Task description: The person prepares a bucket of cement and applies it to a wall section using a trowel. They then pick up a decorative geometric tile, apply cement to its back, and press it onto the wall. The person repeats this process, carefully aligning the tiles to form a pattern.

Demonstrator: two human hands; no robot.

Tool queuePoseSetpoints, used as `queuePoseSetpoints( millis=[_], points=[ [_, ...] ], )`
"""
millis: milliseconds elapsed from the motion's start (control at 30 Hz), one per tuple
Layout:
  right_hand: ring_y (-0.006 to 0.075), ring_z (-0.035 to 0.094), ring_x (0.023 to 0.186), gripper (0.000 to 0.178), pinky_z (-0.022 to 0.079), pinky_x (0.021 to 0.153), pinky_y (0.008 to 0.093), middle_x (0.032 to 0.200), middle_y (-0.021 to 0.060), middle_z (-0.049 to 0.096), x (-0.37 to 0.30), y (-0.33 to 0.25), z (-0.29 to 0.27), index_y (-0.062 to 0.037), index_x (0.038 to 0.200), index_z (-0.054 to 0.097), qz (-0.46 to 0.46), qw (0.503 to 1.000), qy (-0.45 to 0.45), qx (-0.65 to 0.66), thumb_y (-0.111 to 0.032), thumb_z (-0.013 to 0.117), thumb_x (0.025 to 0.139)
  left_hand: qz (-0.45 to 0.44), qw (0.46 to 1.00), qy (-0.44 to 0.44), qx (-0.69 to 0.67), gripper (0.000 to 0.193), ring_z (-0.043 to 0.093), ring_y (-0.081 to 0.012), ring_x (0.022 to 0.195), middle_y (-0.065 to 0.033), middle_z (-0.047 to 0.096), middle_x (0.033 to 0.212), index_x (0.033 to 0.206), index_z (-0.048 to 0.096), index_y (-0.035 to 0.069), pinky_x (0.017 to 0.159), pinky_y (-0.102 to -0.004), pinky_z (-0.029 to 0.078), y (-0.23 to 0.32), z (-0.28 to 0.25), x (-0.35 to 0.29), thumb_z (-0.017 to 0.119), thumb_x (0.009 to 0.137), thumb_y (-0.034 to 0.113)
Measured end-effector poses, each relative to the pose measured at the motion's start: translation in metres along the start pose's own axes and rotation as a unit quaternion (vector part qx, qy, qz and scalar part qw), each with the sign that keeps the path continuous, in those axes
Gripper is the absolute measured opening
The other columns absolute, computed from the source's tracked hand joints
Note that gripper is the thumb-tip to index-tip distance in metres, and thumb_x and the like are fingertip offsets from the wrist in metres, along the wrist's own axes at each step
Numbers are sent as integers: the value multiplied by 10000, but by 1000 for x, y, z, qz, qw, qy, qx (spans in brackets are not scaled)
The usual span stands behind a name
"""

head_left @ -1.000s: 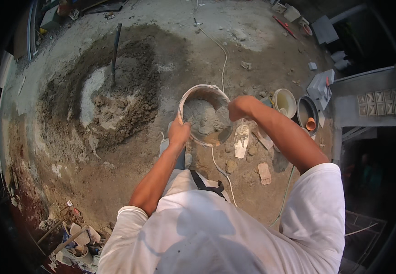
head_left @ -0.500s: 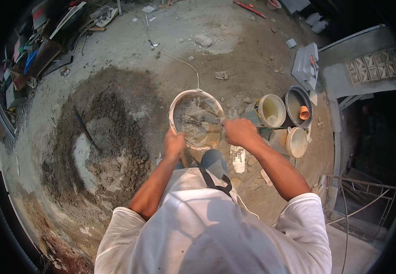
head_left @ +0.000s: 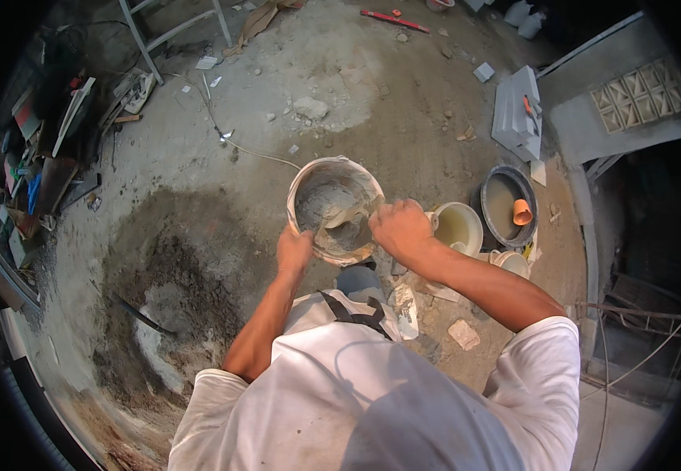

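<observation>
A round bucket with a pale, mortar-smeared rim stands just in front of my legs. Grey wet mortar lies inside it. My left hand is closed on the near left part of the rim. At the right side, my right hand is closed in a fist round a tool handle, mostly hidden by the fingers. A mortar-coated trowel blade reaches from that fist into the bucket.
Right of the bucket stand a pail of cloudy water and a black tub holding an orange cup. A mortar heap with a dark handle lies left. Ahead are a ladder, a red level and grey blocks.
The view has shifted, bringing the ladder into sight. My right hand has moved a little down and the trowel blade now shows in the mortar. My left hand stays on the rim.
</observation>
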State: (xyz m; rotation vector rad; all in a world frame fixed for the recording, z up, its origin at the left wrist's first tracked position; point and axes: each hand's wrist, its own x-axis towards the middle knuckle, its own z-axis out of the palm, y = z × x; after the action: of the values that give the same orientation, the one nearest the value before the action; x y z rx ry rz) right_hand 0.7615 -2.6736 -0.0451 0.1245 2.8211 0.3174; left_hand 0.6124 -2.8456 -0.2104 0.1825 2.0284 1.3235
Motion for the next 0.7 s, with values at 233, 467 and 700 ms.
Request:
queuePoseSetpoints(
  millis=[233,467,700],
  points=[
    [269,711,856,206,540,628,423,925,104,706,107,194,37,-57,1014,729,-12,996,19,-84,-151,641,854,-49,996,-69,-5,328,669,-215,704,-144,702,931,1155,633,-32,600,-353,537,89,119,88,586,844,63],
    [278,744,947,287,589,710,435,1093,119,756,160,353,38,-48,1050,777,141,922,-352,78,-243,669,869,-30,999,-31,23,417,710,-314,964,-191,729,1037,1227,648,8,882,-388,511,208,222,166,603,829,123],
    [228,693,699,323,530,528,407,955,135,714,163,549,158,-57,1104,712,169,781,-493,344,-327,637,945,62,995,-68,33,268,681,-225,697,-146,712,867,1076,684,-24,648,-348,542,268,342,272,590,853,92]
  ],
)
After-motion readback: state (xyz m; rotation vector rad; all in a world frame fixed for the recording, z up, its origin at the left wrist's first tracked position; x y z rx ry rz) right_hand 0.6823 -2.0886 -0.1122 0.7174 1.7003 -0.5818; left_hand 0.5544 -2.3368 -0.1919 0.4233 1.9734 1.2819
